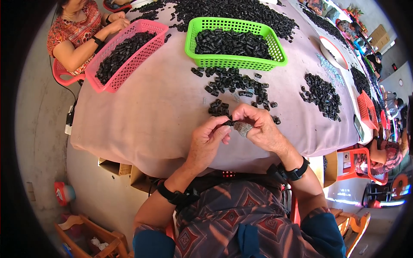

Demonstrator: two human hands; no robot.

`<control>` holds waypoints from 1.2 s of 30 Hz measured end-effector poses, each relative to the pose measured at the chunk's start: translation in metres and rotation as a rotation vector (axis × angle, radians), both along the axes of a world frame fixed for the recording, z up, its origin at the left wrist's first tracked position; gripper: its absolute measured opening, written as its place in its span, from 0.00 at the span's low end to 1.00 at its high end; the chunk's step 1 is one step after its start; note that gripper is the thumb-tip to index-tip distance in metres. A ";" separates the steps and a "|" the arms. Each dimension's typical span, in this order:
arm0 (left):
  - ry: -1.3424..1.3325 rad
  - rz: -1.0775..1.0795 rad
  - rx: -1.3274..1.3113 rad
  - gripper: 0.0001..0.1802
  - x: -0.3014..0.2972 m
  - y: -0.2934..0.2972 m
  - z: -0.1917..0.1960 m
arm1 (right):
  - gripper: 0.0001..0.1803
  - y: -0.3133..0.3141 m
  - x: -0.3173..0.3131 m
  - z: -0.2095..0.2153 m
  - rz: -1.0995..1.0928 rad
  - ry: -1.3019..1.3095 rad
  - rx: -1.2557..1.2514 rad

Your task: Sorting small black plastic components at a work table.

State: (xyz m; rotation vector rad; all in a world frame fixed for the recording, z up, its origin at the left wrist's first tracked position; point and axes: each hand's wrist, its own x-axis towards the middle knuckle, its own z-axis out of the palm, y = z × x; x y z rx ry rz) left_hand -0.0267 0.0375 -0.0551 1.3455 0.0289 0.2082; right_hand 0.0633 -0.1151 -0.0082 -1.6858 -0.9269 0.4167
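pinching a small black tubular piece (227, 123) between thumb and forefinger, the left hand (208, 142) meets the right hand (259, 127) just above the near edge of the cloth-covered table (142, 116); the right hand's fingers are curled closed around a small grey, speckled object (243, 128) whose kind cannot be told at this size. head view (the only view): both hands touch at the fingertips, the piece held between them, off the table and close to its near rim. just beyond the hands lies a loose scatter of like black pieces (234, 86), behind it a green basket (234, 41) filled with more, a second small heap (322, 96) to the right, and a pink basket (124, 53) at far left where another person's hands (117, 22) work. judged risk: the piece is small and gripped only at the fingertips, so a slip while it is pressed against the grey object would likely drop it past the table edge into the lap or onto the floor, where it would be hard to find. a forearm sweeping forward could also push the nearest loose pieces about or mix them with the heap. whether the piece is fully seated on anything cannot be told.
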 end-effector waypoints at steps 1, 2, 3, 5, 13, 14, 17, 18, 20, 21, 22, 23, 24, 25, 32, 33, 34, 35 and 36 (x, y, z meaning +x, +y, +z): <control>0.004 0.005 -0.028 0.11 0.000 0.000 -0.001 | 0.13 0.000 0.000 0.000 0.001 0.002 0.001; 0.006 0.006 -0.027 0.11 -0.001 0.000 -0.001 | 0.12 0.001 -0.001 0.000 -0.007 -0.014 -0.008; -0.001 -0.002 -0.045 0.11 -0.001 0.000 0.000 | 0.11 0.001 -0.001 0.000 -0.016 -0.031 -0.017; -0.007 -0.009 -0.063 0.11 -0.001 -0.001 0.002 | 0.10 0.000 -0.002 -0.002 -0.036 -0.032 -0.003; -0.014 -0.004 -0.011 0.11 -0.001 -0.003 0.003 | 0.11 -0.002 -0.005 -0.004 -0.102 -0.159 -0.056; -0.014 -0.006 -0.012 0.11 -0.001 -0.003 0.004 | 0.11 -0.002 -0.004 -0.006 -0.108 -0.126 -0.018; -0.026 -0.011 0.009 0.11 0.000 -0.003 0.004 | 0.12 -0.003 -0.003 -0.010 -0.110 -0.085 0.026; -0.043 -0.004 0.026 0.11 -0.001 -0.003 0.002 | 0.12 -0.003 -0.003 -0.010 -0.104 -0.077 0.031; -0.059 0.005 0.044 0.11 -0.001 -0.002 0.000 | 0.12 -0.003 -0.005 -0.003 -0.111 -0.148 0.006; -0.052 0.006 0.039 0.11 -0.001 -0.002 0.000 | 0.13 -0.002 -0.007 0.001 -0.119 -0.218 -0.020; -0.044 0.008 0.035 0.11 -0.001 -0.002 -0.001 | 0.13 -0.002 -0.008 0.005 -0.116 -0.218 -0.021; -0.044 0.011 0.035 0.11 -0.001 -0.002 -0.001 | 0.13 -0.001 -0.009 0.008 -0.113 -0.293 -0.053; -0.031 0.001 0.033 0.11 -0.001 -0.002 0.000 | 0.14 -0.001 -0.010 0.010 -0.112 -0.370 -0.086; -0.018 -0.008 0.032 0.10 -0.001 -0.002 0.001 | 0.14 -0.002 -0.010 0.009 -0.113 -0.370 -0.086; 0.013 -0.043 0.081 0.10 -0.002 0.001 0.004 | 0.17 -0.005 -0.010 0.008 -0.024 -0.450 -0.117; 0.033 -0.074 0.046 0.10 -0.003 0.002 0.003 | 0.17 -0.006 -0.010 0.009 -0.009 -0.452 -0.126; 0.053 -0.105 0.011 0.10 -0.003 0.002 0.003 | 0.17 -0.006 -0.011 0.011 -0.009 -0.451 -0.125; 0.055 -0.105 0.011 0.10 -0.003 0.002 0.002 | 0.16 -0.006 -0.011 0.013 -0.002 -0.444 -0.145; 0.064 -0.111 -0.008 0.10 -0.003 0.001 0.003 | 0.15 -0.007 -0.012 0.014 0.001 -0.438 -0.165</control>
